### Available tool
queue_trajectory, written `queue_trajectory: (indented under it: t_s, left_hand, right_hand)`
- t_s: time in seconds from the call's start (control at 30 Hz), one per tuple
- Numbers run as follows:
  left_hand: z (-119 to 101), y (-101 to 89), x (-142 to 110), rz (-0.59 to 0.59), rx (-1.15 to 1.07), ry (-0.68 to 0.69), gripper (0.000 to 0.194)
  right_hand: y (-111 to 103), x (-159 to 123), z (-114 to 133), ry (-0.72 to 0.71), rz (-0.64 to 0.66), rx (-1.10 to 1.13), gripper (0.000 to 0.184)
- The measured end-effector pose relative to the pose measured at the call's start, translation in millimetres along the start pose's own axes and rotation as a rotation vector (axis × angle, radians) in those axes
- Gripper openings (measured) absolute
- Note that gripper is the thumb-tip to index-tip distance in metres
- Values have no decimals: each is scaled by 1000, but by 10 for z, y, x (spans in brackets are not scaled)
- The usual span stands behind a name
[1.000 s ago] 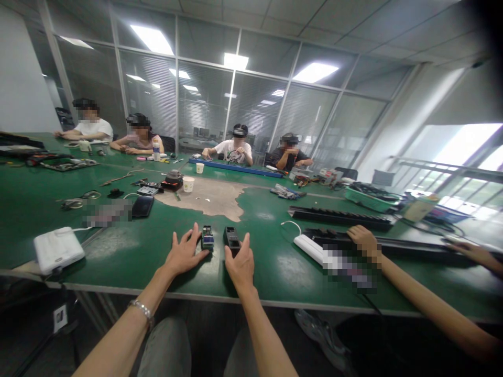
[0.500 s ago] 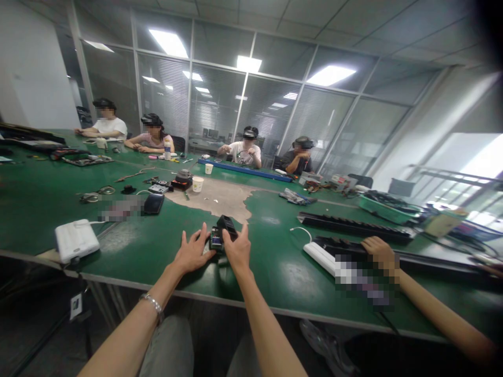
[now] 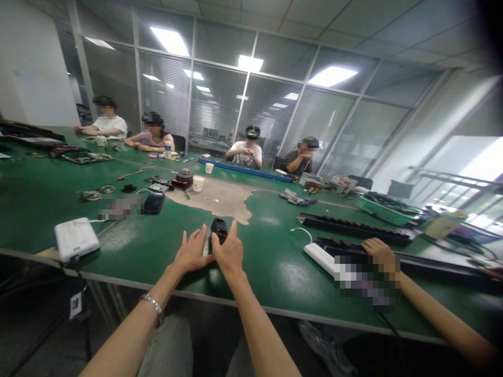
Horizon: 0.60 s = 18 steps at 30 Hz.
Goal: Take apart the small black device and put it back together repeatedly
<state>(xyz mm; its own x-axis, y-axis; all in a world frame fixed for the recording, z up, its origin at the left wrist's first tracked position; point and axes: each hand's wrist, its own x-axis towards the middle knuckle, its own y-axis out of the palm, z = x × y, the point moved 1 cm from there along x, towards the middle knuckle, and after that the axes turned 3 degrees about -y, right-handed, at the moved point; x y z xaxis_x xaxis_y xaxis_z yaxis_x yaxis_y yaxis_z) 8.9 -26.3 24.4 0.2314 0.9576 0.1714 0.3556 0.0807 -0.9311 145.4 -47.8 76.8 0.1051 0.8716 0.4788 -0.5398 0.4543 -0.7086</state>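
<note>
A small black boxy part [image 3: 219,226] with square openings in its upper face stands on the green table, near the front edge. My right hand [image 3: 230,256] grips it, thumb at the near left side and index finger stretched along the right. To its left my left hand [image 3: 191,252] lies open and low over the table, fingers spread. A pale flat piece [image 3: 207,242] shows between my left fingers and the black part; whether it is joined to the part I cannot tell. My right hand hides the part's lower end.
Left lie a white adapter box [image 3: 77,240] and a black phone-like slab [image 3: 153,203]. A paper cup [image 3: 198,183] stands ahead. At right, another person's hand [image 3: 380,254] rests by long black strips [image 3: 353,228] and a white power bank-like bar [image 3: 320,257]. Several people sit opposite.
My right hand has moved left and turned the black part from a slant, with its inner pieces showing, to nearly straight. The left hand has barely moved. A person opposite has brought their hands together.
</note>
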Motion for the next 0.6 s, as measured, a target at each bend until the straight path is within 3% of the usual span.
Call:
queue_trajectory:
  t_s: [0.2, 0.43, 0.6]
  left_hand:
    - [2, 22, 12, 26, 100, 0, 80]
    - [-3, 16, 16, 33, 141, -30, 72]
    - [3, 9, 21, 35, 132, -18, 71]
  right_hand:
    - [79, -65, 4, 4, 41, -45, 89]
    - [256, -259, -153, -18, 59, -64, 84]
    - [236, -197, -123, -27, 51, -16, 91]
